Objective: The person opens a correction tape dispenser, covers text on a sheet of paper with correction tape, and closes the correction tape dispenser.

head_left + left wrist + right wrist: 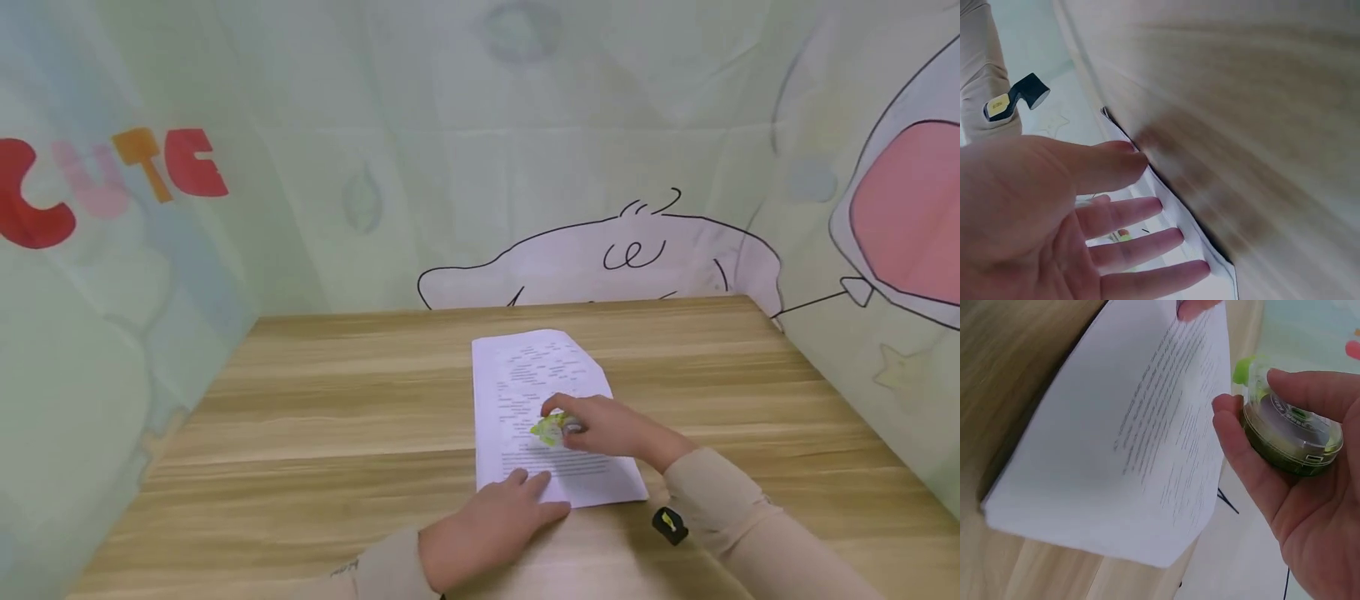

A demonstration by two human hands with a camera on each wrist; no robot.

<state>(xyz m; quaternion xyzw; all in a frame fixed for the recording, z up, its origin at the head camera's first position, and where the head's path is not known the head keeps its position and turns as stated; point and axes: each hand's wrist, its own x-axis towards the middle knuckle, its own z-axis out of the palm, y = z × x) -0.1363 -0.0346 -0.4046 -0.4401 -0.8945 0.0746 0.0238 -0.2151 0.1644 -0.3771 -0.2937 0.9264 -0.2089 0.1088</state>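
A stack of printed paper (pixel 491 375), its far right corner cut at a slant, lies on the wooden table. My right hand (pixel 609 427) pinches a green and clear correction tape (pixel 550 430) between thumb and fingers, over the middle of the printed page. In the right wrist view, the round clear case of the correction tape (pixel 1294 434) shows a tape reel inside and a bright green tip pointing away from the palm. My left hand (pixel 498 521) rests on the near edge of the paper, fingers spread and nearly straight, thumb along the front edge.
Bare wood of the table (pixel 322 433) stretches left and right of the paper. Fabric walls (pixel 420 150) with printed drawings enclose the table at the back and both sides. A small black wrist device (pixel 670 525) sits at the right sleeve.
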